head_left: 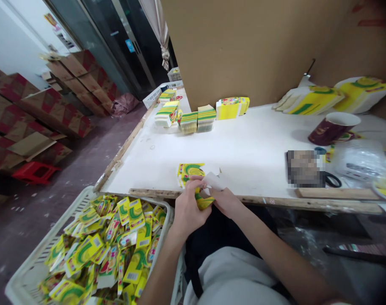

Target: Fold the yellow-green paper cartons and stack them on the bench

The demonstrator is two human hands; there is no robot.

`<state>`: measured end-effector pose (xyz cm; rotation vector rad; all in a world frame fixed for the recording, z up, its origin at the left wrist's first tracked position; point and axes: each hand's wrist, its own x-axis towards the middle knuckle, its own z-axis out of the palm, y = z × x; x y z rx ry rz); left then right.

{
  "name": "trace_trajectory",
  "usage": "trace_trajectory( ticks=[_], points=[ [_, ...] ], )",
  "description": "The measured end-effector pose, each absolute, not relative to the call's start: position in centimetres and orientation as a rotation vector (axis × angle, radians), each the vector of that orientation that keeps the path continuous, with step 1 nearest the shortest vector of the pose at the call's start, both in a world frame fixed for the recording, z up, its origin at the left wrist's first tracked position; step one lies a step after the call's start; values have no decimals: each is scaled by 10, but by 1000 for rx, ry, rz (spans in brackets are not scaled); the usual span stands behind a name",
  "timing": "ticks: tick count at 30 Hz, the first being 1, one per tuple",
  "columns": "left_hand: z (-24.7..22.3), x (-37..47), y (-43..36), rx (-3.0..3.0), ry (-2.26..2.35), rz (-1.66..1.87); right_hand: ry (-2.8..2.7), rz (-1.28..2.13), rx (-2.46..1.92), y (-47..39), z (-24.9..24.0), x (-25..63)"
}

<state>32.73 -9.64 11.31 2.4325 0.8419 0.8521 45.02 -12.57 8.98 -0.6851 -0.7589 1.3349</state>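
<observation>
Between my two hands, at the table's front edge, is a small yellow carton (203,201) with white flaps. My left hand (190,208) has its fingers curled round the carton's left side. From the other side my right hand (226,203) pinches the carton near a raised white flap (213,181). Just beyond my fingers a flat yellow and green printed carton (189,170) lies on the white tabletop (244,156). Below and left of my left hand stands a white plastic basket (89,195) heaped with yellow cartons (85,254). My fingers partly hide the held carton.
Stacks of flat cartons (206,118) stand along a cardboard panel (259,51). On the right are a maroon mug (326,131), a plastic-wrapped bundle (359,161), black scissors (333,180) and a wooden strip (337,193). Brown boxes (37,110) and a red stool (36,171) occupy the floor at left.
</observation>
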Motion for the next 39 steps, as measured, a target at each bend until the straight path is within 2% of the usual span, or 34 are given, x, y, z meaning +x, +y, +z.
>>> trace_trajectory(
  ticks=[4, 11, 15, 18, 23, 29, 34, 39],
  points=[
    [116, 329, -98, 2346, 895, 814, -816, 1286, -724, -126, 91, 450],
    [108, 334, -97, 2201, 889, 833, -1324, 882, -994, -138, 110, 454],
    [102, 337, -99, 2316, 1007, 1003, -1156, 795, -1076, -134, 108, 457],
    [101, 337, -100, 2471, 1152, 906, -1005, 693, -1187, -132, 105, 463],
    [104, 329, -92, 2447, 1245, 736, -1542, 512, -1258, -135, 104, 469],
    [117, 321, -80, 2558, 1145, 652, -1738, 508, -1289, -136, 103, 479],
    [123, 321, -79, 2545, 1102, 535, -1847, 671, -1193, -137, 108, 494],
    [125, 320, -76, 2540, 1104, 504, -1749, 635, -1259, -138, 105, 481]
  ],
)
